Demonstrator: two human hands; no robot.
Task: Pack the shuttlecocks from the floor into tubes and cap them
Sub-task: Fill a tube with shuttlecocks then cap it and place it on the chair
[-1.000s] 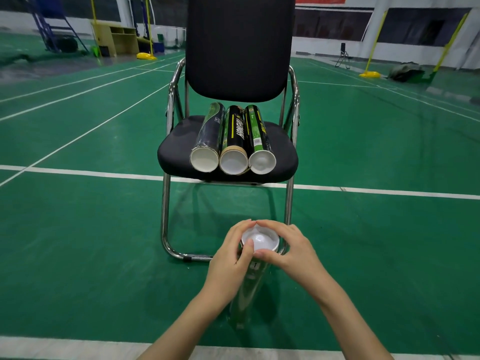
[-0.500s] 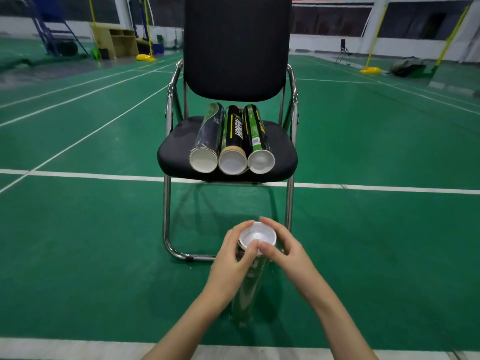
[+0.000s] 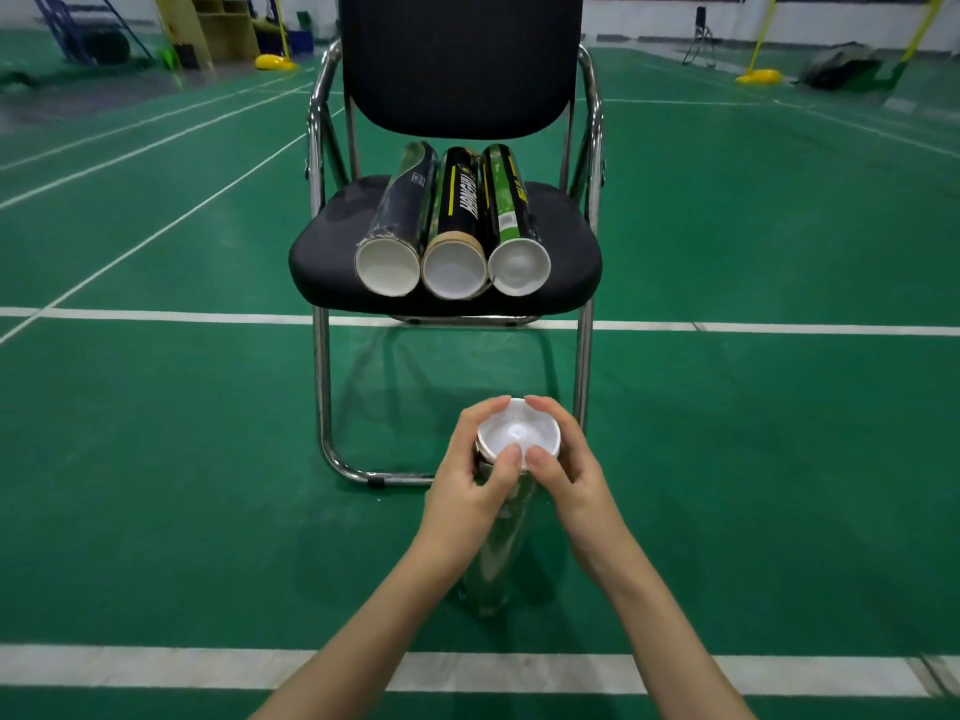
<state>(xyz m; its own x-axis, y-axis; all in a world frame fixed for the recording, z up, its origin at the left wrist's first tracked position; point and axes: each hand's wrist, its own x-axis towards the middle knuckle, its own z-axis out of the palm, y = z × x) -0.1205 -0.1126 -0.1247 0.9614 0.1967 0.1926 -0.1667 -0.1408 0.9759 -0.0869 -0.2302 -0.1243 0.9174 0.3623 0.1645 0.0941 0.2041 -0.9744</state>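
Observation:
A shuttlecock tube (image 3: 497,553) stands upright on the green floor in front of me, its top covered by a white cap (image 3: 518,433). My left hand (image 3: 470,485) grips the tube's upper part, thumb on the cap's near rim. My right hand (image 3: 566,470) wraps the cap from the right, fingers on its rim. Three capped tubes lie side by side on the chair seat: a dark one (image 3: 400,220), a black one (image 3: 457,220) and a green one (image 3: 511,215). No loose shuttlecocks show on the floor.
The black chair (image 3: 566,252) with chrome legs stands just beyond the tube. White court lines cross the floor behind it and near my arms. Yellow post bases (image 3: 758,76), a wooden shelf (image 3: 218,23) and a bag (image 3: 841,70) sit far back.
Both hands stay on the tube top; my fingers have shifted around the cap's rim, pressing it. The view has moved slightly closer and lower.

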